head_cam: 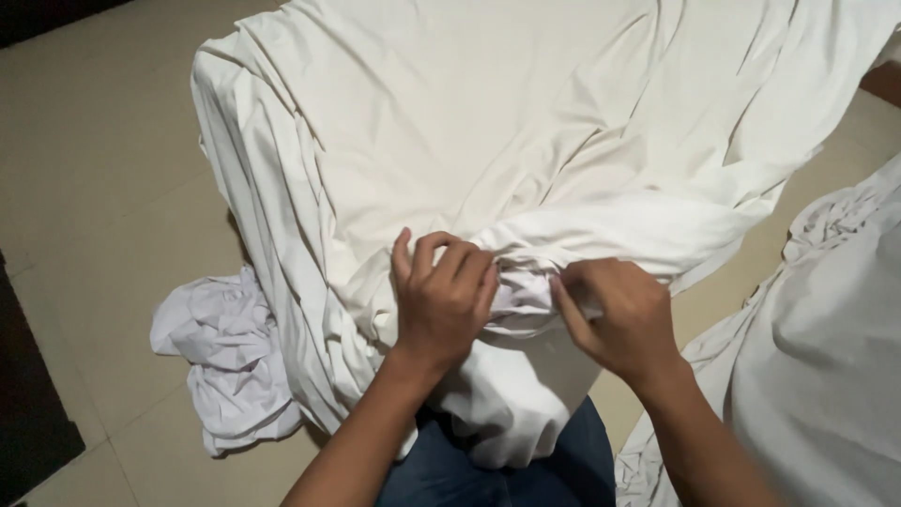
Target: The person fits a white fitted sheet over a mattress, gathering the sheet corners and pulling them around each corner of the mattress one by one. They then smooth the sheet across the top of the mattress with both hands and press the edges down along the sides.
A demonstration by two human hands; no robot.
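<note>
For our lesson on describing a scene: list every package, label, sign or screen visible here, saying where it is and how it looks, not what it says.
None in view. Only the cream sheet, a crumpled white cloth on the tiled floor, and another white cloth at right; left hand and right hand grip the sheet.

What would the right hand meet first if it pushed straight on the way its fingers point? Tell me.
The right hand points left, so it would meet the bunched fabric, then probably the left hand.
</note>
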